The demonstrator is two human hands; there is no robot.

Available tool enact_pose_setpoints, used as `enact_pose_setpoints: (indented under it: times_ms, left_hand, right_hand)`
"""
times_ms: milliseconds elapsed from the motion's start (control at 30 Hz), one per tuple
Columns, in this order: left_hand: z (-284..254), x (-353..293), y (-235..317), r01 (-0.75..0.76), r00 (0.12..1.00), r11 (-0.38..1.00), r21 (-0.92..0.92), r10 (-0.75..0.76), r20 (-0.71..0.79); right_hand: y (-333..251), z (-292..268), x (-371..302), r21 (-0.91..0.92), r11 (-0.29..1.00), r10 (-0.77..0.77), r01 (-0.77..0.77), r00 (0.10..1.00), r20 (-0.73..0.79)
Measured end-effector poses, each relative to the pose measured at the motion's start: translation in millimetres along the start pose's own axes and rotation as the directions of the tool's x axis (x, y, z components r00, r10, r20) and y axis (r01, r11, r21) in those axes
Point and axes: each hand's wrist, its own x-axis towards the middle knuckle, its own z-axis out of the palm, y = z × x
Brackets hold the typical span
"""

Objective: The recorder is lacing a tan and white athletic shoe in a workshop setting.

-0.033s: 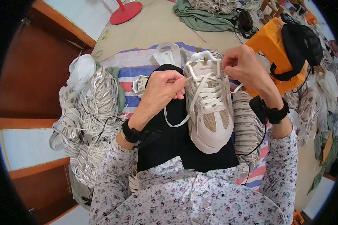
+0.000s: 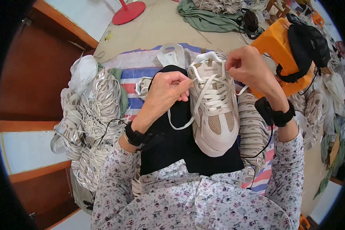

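A beige and white sneaker (image 2: pixel 214 126) lies on the black cloth (image 2: pixel 172 142) over my lap, toe toward me. Its white shoelace (image 2: pixel 211 92) crosses the tongue, and one length droops in a loop on the left side, running up behind my left hand (image 2: pixel 168 90). The fingers of that hand are pinched on the lace beside the upper left eyelets. My right hand (image 2: pixel 251 69) is closed in a pinch at the upper right edge of the shoe. What sits between its fingertips is hidden; a piece of lace passes out beneath its wrist.
Bundles of shoe uppers (image 2: pixel 99 103) are heaped on my left, with more stacked uppers (image 2: pixel 253 122) on my right. A striped sheet (image 2: pixel 130 73) lies underneath. An orange plastic stool (image 2: pixel 272 38) carrying a black bag (image 2: pixel 306 46) stands at the upper right. A red round base (image 2: pixel 128 13) is farther off.
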Motion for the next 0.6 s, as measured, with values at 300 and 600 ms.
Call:
enact_pose_setpoints:
  times_ms: [300, 600]
  left_hand:
    - [0, 4, 6, 0.013, 1.000, 0.997, 0.073, -0.011, -0.017]
    - [-2, 13, 9, 0.001, 1.000, 0.984, 0.177, 0.003, -0.022]
  right_hand:
    - [0, -5, 10, -0.033, 0.998, 0.064, -0.061, 0.992, 0.107]
    - [-3, 5, 12, -0.201, 0.978, -0.037, 0.057, 0.994, 0.100]
